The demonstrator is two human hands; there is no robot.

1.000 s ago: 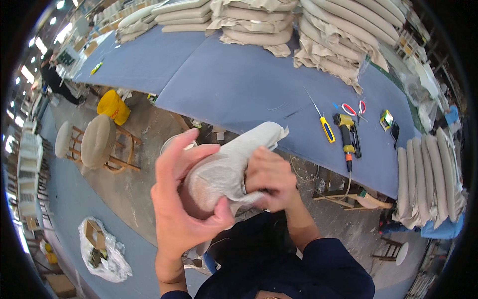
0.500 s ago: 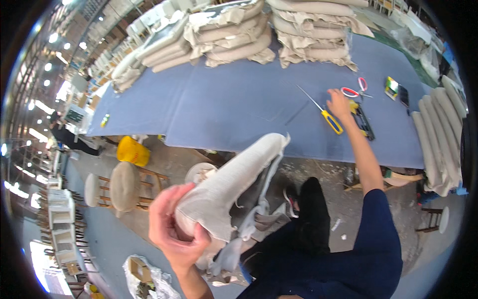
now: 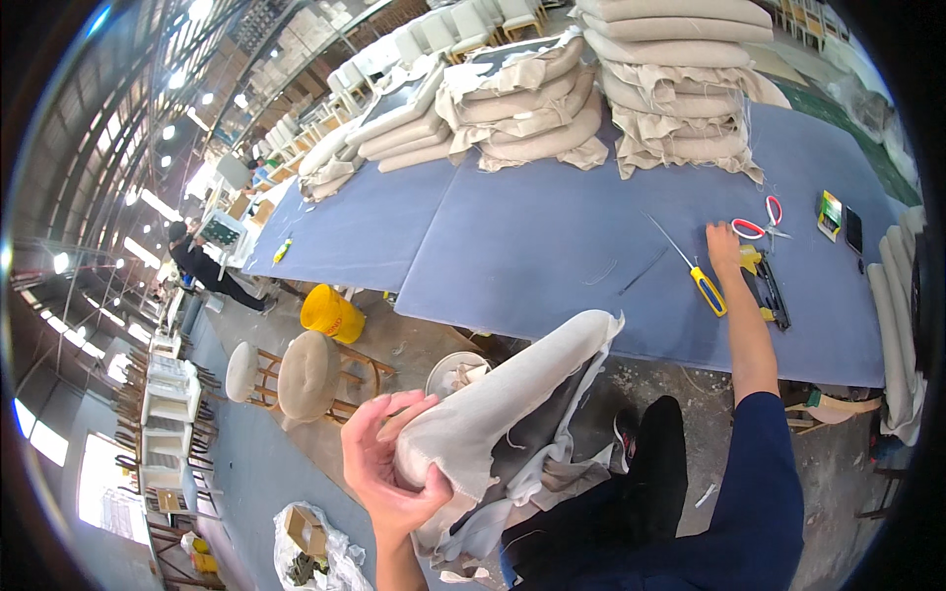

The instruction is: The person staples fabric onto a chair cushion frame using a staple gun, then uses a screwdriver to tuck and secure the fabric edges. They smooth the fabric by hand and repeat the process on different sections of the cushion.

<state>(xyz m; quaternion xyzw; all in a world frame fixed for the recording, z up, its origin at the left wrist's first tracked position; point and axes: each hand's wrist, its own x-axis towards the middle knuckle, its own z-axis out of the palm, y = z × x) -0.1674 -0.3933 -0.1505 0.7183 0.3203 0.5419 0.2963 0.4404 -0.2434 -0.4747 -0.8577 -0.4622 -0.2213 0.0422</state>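
Observation:
My left hand (image 3: 399,463) grips the rounded corner of a seat cushion (image 3: 512,389) covered in light beige fabric, held on edge near my lap. Its loose cloth and dark underside face right. Across the blue-grey table, my right hand (image 3: 724,248) is down on the surface with its fingers curled together; whatever they pinch, if anything, is hidden. Immediately right of it lies a black and yellow staple gun (image 3: 771,288). Red-handled scissors (image 3: 757,229) lie just beyond. To its left is a screwdriver (image 3: 705,288) with a yellow handle and long shaft.
Stacks of beige cushions (image 3: 680,89) line the table's (image 3: 532,236) far side. At right are a phone (image 3: 853,229), a small box (image 3: 829,215) and upright cushions (image 3: 895,315). Below left stand a yellow bucket (image 3: 333,313) and a round stool (image 3: 309,374). Another person (image 3: 212,266) works far left.
The view has shifted, so everything sits lower and farther right. My left hand keeps its grip on the cushion. My right hand stays between the screwdriver and the scissors, fingers closer together.

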